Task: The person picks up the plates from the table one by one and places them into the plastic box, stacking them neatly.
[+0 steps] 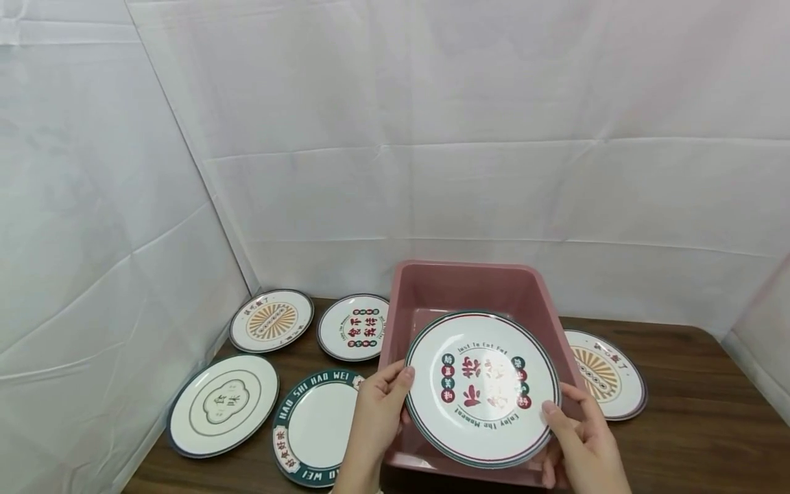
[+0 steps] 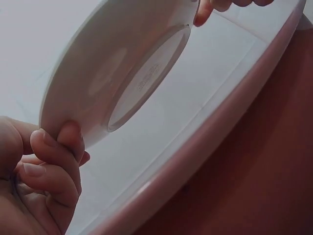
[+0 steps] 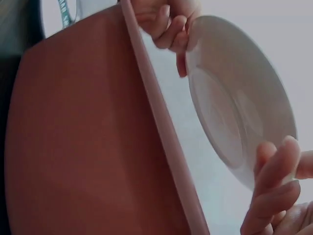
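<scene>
Both hands hold a white plate (image 1: 426, 363) with a green and red rim and red lettering, above the front of a pink plastic bin (image 1: 469, 281). My left hand (image 1: 381, 405) grips the plate's left edge, thumb on top and fingers underneath. At the lower right edge, my right hand (image 1: 580, 432) pinches the rim in the same way. From the left wrist view, the underside of the plate (image 2: 98, 68) with its foot ring is visible above the bin's rim. The right wrist view shows the plate (image 3: 230, 73) tilted over the bin wall (image 3: 88, 127).
Left of the bin lie several plates: a sunburst plate (image 1: 271, 321), a red-lettered plate (image 1: 354, 326), a plate with a central emblem (image 1: 223, 405) and a green-rimmed plate (image 1: 317, 425). Another sunburst plate (image 1: 607, 374) sits right of the bin on the wooden table (image 1: 697, 412). White cloth (image 1: 494, 137) hangs behind.
</scene>
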`<action>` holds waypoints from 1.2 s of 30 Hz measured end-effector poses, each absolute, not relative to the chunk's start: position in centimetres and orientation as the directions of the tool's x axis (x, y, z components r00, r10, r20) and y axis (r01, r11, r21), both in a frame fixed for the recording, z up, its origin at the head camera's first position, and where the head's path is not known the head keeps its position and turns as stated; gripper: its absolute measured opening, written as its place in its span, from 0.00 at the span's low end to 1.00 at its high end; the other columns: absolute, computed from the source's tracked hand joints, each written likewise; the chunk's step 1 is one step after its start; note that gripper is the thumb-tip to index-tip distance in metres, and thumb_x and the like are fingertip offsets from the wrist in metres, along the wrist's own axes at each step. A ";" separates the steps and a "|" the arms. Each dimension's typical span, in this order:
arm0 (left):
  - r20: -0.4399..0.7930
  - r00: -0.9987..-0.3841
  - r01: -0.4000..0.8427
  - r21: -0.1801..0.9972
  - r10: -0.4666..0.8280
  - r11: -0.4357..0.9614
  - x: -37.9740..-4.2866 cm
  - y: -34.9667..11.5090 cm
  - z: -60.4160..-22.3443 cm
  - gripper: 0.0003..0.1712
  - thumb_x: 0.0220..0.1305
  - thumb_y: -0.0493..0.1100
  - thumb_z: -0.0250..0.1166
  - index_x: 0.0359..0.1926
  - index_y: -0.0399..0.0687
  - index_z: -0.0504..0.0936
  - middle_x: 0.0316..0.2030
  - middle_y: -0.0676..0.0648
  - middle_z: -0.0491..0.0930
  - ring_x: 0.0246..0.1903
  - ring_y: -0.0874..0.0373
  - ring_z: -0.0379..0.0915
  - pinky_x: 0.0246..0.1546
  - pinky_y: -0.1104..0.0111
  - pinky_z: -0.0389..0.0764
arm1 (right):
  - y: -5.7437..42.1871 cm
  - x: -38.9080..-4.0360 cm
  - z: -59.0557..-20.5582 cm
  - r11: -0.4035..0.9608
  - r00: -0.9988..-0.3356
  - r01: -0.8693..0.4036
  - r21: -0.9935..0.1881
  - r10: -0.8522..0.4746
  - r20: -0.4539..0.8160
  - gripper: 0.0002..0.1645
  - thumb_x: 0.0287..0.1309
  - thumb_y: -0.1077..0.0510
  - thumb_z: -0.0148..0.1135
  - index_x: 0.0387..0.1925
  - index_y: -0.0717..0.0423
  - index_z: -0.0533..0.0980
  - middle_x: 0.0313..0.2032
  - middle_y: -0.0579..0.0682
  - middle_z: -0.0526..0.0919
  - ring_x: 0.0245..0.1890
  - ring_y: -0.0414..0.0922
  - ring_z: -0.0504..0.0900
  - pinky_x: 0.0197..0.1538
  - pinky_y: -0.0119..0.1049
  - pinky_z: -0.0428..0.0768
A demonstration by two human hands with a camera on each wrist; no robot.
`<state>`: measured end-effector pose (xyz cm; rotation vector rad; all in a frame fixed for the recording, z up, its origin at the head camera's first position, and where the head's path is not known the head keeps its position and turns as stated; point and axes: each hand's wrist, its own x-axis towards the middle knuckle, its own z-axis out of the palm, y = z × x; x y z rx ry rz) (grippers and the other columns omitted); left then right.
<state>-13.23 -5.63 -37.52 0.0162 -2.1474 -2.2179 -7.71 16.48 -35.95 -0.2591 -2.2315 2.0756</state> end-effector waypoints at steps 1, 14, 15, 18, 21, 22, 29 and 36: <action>0.034 -0.998 0.035 0.999 -0.048 -0.027 -13.3 -5.6 -37.5 0.17 0.55 0.50 0.55 0.42 0.44 0.76 0.11 0.47 0.69 0.06 0.62 0.59 0.05 0.76 0.60 | 16.7 -7.9 -35.8 0.100 -0.985 0.067 -0.993 0.166 -0.050 0.20 0.58 0.49 0.44 0.51 0.44 0.53 0.08 0.57 0.68 0.03 0.47 0.66 0.06 0.36 0.64; 0.133 -0.991 0.131 0.988 -0.012 0.079 -14.9 -6.1 -35.5 0.17 0.58 0.47 0.52 0.45 0.43 0.74 0.12 0.48 0.70 0.08 0.61 0.61 0.07 0.75 0.62 | 18.9 -12.5 -33.7 0.379 -0.988 -0.145 -0.914 -0.003 0.155 0.24 0.58 0.47 0.42 0.51 0.56 0.59 0.08 0.55 0.68 0.05 0.47 0.67 0.09 0.37 0.65; 0.141 -0.990 0.140 0.985 -0.003 0.100 -15.1 -6.1 -35.2 0.17 0.58 0.48 0.52 0.45 0.43 0.74 0.13 0.48 0.71 0.08 0.60 0.62 0.07 0.75 0.63 | 18.9 -12.8 -33.5 0.397 -0.987 -0.149 -0.906 0.003 0.163 0.24 0.58 0.47 0.42 0.51 0.56 0.59 0.09 0.54 0.68 0.05 0.46 0.66 0.09 0.36 0.65; 0.182 -0.982 0.186 0.970 0.040 0.153 -15.9 -6.0 -34.1 0.19 0.59 0.48 0.51 0.46 0.41 0.73 0.15 0.48 0.72 0.10 0.57 0.65 0.10 0.73 0.67 | 18.9 -13.5 -32.9 0.412 -0.979 -0.173 -0.894 0.024 0.201 0.24 0.58 0.48 0.42 0.51 0.58 0.59 0.10 0.53 0.67 0.04 0.44 0.64 0.09 0.35 0.64; 0.207 -0.976 0.218 0.955 0.073 0.203 -16.8 -6.0 -33.3 0.20 0.59 0.48 0.50 0.46 0.40 0.72 0.17 0.47 0.73 0.11 0.56 0.67 0.12 0.70 0.70 | 18.8 -14.1 -32.5 0.451 -0.967 -0.202 -0.869 0.046 0.249 0.24 0.59 0.48 0.41 0.51 0.60 0.59 0.14 0.52 0.70 0.07 0.40 0.64 0.10 0.33 0.65; 0.215 -0.973 0.227 0.949 0.078 0.217 -17.1 -6.0 -33.1 0.19 0.59 0.47 0.50 0.46 0.40 0.72 0.17 0.47 0.73 0.11 0.56 0.67 0.13 0.69 0.70 | 18.8 -14.3 -32.4 0.458 -0.964 -0.213 -0.863 0.047 0.263 0.24 0.59 0.48 0.41 0.51 0.60 0.59 0.16 0.53 0.71 0.09 0.40 0.65 0.12 0.33 0.66; 0.183 -0.983 0.170 0.889 0.010 0.426 -19.8 -5.0 -33.2 0.16 0.60 0.50 0.48 0.44 0.46 0.70 0.24 0.50 0.73 0.17 0.59 0.69 0.17 0.69 0.71 | 18.5 -16.3 -32.9 0.576 -0.936 -0.239 -0.782 0.079 0.343 0.24 0.60 0.48 0.38 0.51 0.61 0.59 0.29 0.58 0.75 0.17 0.43 0.68 0.15 0.32 0.68; 0.192 -0.980 0.100 0.685 -0.046 0.722 -22.2 -3.0 -33.6 0.18 0.62 0.50 0.44 0.47 0.45 0.68 0.37 0.48 0.74 0.35 0.57 0.70 0.33 0.64 0.71 | 19.8 -19.2 -34.5 0.638 -0.965 -0.102 -0.763 0.124 0.233 0.32 0.57 0.40 0.35 0.55 0.58 0.55 0.33 0.59 0.73 0.20 0.45 0.71 0.17 0.38 0.68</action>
